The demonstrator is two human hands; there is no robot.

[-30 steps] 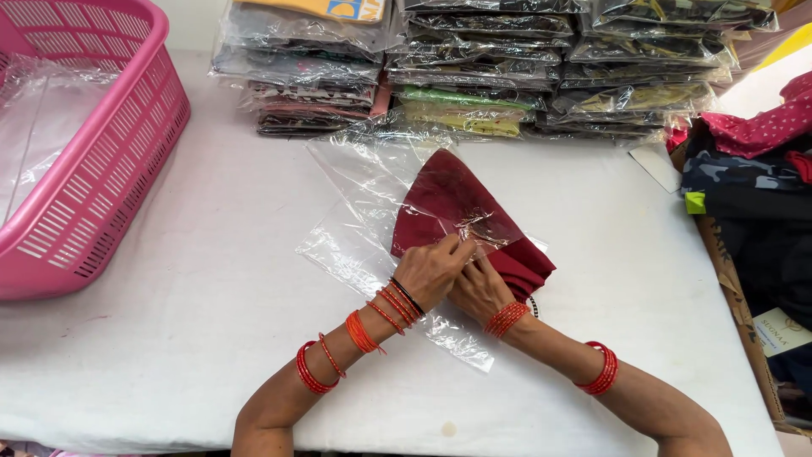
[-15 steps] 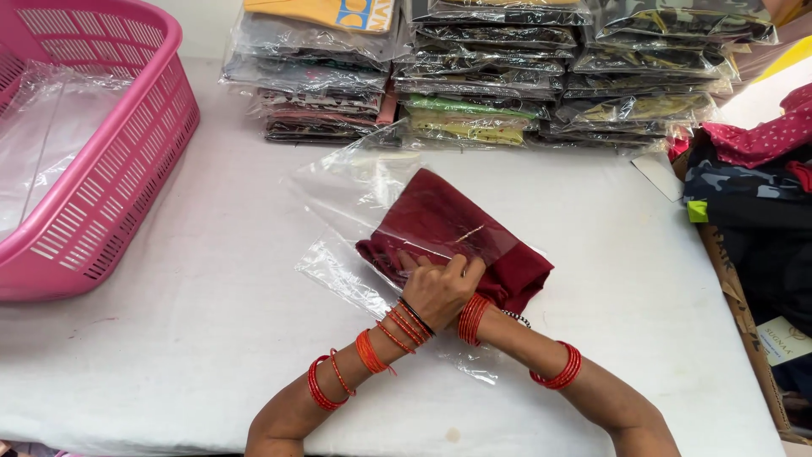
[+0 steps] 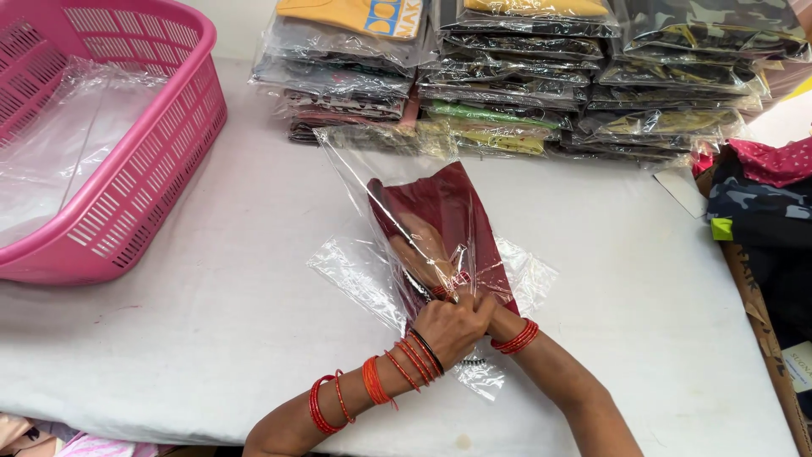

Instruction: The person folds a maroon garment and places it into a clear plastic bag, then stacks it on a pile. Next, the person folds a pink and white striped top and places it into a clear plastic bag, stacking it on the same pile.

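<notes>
A folded maroon garment sits inside a clear plastic bag that is tilted up off the white table. My left hand, with red and orange bangles on the wrist, pinches the bag's open near edge. My right hand is pushed inside the bag with the garment and shows through the plastic. Its bangled wrist is at the bag's mouth, touching my left hand.
More flat clear plastic lies on the table under the bag. A pink slotted basket holding clear bags stands at the left. Stacks of bagged garments line the far edge. Loose dark and red cloth is piled at the right.
The garment lay on the plastic with both hands at its near edge. Now it is inside the raised bag, my right hand has gone in with it, and my left hand grips the bag's mouth.
</notes>
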